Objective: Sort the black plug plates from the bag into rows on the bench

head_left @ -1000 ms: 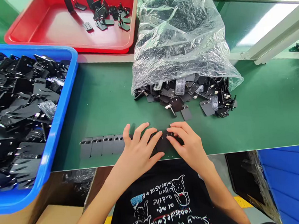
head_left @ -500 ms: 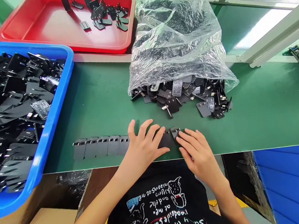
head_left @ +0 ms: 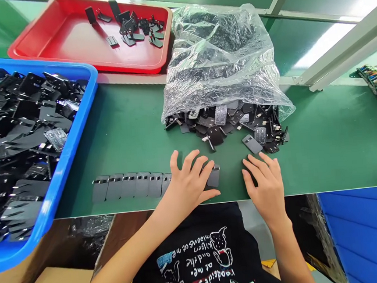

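A row of flat dark plastic pieces (head_left: 130, 187), each with a small raised clip along its top, lies side by side near the front edge of the bench. My left hand (head_left: 188, 179) rests over the right part of this row with fingers spread, hiding several pieces. The end piece (head_left: 213, 177) shows just right of its fingers. My right hand (head_left: 262, 179) is apart from the row, its fingers stretched toward a loose dark piece (head_left: 252, 144) at the edge of the pile (head_left: 216, 134). Nothing shows in that hand.
A clear plastic bag (head_left: 221, 63) full of dark pieces lies open on the green bench (head_left: 130, 120). A blue bin (head_left: 84, 106) heaped with similar parts stands left. A red tray (head_left: 67, 37) with a few parts sits behind, and a metal post (head_left: 345, 44) slants at right.
My right hand has let go of the piece at the row's right end and moved right, toward the pile. That end piece now lies straight in line. My left hand has shifted slightly right.
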